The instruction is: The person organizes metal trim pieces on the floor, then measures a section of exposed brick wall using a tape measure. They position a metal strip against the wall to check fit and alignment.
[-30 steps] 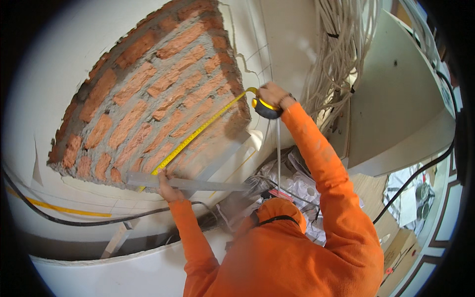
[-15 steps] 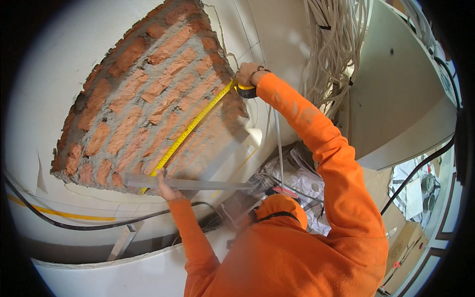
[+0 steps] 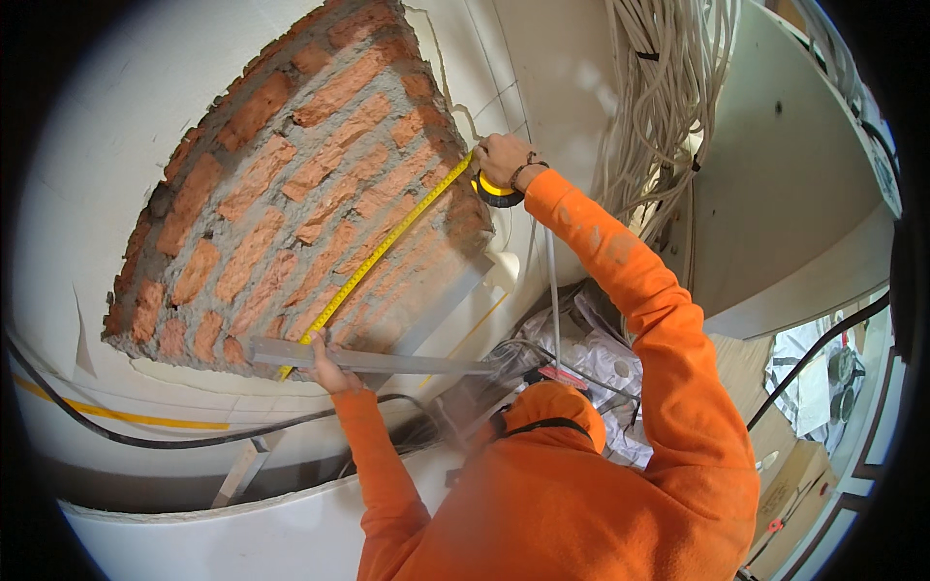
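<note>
A yellow tape measure blade (image 3: 392, 242) stretches diagonally across a patch of exposed brick (image 3: 262, 174) in the pale wall. At its upper right end my right hand (image 3: 504, 161) is closed on the black-and-yellow tape measure case (image 3: 497, 191), beside the plaster edge. My left hand (image 3: 332, 370), at the patch's lower edge, is closed around a long grey metal bar (image 3: 417, 364). Its thumb is up against the blade, whose end shows just past the bar. Whether these fingers also pinch the blade is hard to see.
Pale cables (image 3: 659, 126) hang in a bundle to the right, beside a curved panel (image 3: 794, 174). A black hose (image 3: 184, 443) runs along the lower left. Plastic sheeting (image 3: 605, 387) lies below, and a cardboard box (image 3: 790, 494) stands at lower right.
My right hand has shifted slightly right and down with the tape measure, and more of the case shows. My left hand keeps its place on the bar. The view has moved a little.
</note>
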Tool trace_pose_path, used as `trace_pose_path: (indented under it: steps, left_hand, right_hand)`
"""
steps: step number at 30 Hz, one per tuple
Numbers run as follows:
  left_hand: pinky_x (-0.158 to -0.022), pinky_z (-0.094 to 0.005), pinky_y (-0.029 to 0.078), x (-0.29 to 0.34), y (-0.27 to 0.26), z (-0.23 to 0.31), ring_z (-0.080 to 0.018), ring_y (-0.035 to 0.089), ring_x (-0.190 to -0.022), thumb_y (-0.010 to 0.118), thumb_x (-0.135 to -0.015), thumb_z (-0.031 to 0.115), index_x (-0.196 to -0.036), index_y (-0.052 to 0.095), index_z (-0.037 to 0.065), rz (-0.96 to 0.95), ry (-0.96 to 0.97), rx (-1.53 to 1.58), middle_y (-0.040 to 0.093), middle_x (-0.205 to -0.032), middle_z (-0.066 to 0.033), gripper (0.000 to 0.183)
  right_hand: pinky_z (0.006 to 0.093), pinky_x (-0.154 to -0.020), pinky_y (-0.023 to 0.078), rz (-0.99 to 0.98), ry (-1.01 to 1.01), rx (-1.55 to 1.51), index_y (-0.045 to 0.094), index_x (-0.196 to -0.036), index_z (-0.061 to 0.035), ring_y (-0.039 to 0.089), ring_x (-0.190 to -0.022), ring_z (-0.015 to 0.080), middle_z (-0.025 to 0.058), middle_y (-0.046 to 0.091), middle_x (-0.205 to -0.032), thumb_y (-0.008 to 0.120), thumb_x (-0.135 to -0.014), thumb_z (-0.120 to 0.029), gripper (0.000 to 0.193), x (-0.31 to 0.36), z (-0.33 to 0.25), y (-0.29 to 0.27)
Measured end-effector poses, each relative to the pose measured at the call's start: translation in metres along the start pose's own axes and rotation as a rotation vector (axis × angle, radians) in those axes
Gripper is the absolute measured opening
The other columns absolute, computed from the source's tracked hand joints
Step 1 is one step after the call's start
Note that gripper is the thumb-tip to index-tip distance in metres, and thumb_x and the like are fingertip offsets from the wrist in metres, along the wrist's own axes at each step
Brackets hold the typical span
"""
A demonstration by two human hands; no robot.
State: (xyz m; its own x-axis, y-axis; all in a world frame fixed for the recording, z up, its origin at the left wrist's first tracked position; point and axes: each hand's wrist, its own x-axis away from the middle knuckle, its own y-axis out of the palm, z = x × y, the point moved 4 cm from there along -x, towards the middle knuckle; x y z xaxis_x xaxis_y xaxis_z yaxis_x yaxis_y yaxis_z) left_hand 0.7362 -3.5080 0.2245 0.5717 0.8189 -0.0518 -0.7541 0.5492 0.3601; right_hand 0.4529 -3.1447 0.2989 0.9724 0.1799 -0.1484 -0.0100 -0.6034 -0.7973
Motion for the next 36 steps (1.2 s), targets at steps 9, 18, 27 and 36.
trace_pose_path:
  steps: [9,18,27,36]
  left_hand:
    - [-0.053,-0.0251,0.046,-0.015,-0.015,-0.016,-0.0102,0.049,-0.063,0.065,-0.094,0.022,-0.106,0.055,0.003,-0.031,-0.08,0.039,0.064,-0.096,-0.0088,0.025]
    - [-0.053,-0.0266,0.046,-0.024,-0.025,-0.021,-0.0104,0.049,-0.066,0.066,-0.093,0.022,-0.107,0.054,0.003,-0.012,-0.082,0.029,0.064,-0.098,-0.0075,0.026]
    - [-0.048,-0.0352,0.052,-0.016,-0.021,-0.017,-0.0134,0.049,-0.059,0.063,-0.094,0.034,-0.111,0.056,0.005,-0.001,-0.08,-0.004,0.049,-0.081,-0.0018,0.034]
    - [-0.05,-0.0322,0.05,0.001,-0.001,-0.004,-0.0106,0.046,-0.06,0.062,-0.096,0.033,-0.103,0.059,0.003,-0.007,-0.113,-0.016,0.049,-0.072,-0.0009,0.031]
  right_hand:
    - [0.0464,-0.084,0.051,0.037,0.015,-0.001,0.07,-0.097,-0.0031,0.065,-0.091,0.0396,0.0223,0.068,-0.097,0.044,-0.092,-0.034,0.04,0.0,0.004,0.006]
    - [0.0464,-0.081,0.052,0.1,-0.041,0.008,0.071,-0.093,-0.0023,0.066,-0.087,0.0397,0.0225,0.069,-0.091,0.044,-0.092,-0.033,0.04,0.002,0.002,0.009]
    - [0.047,-0.08,0.052,0.102,-0.052,-0.012,0.07,-0.093,-0.0023,0.066,-0.086,0.0398,0.0226,0.069,-0.09,0.044,-0.092,-0.033,0.041,0.001,0.004,0.013]
    - [0.0467,-0.081,0.052,0.108,-0.064,-0.003,0.071,-0.093,-0.0023,0.066,-0.087,0.0394,0.0215,0.069,-0.092,0.045,-0.092,-0.031,0.039,0.006,0.004,0.009]
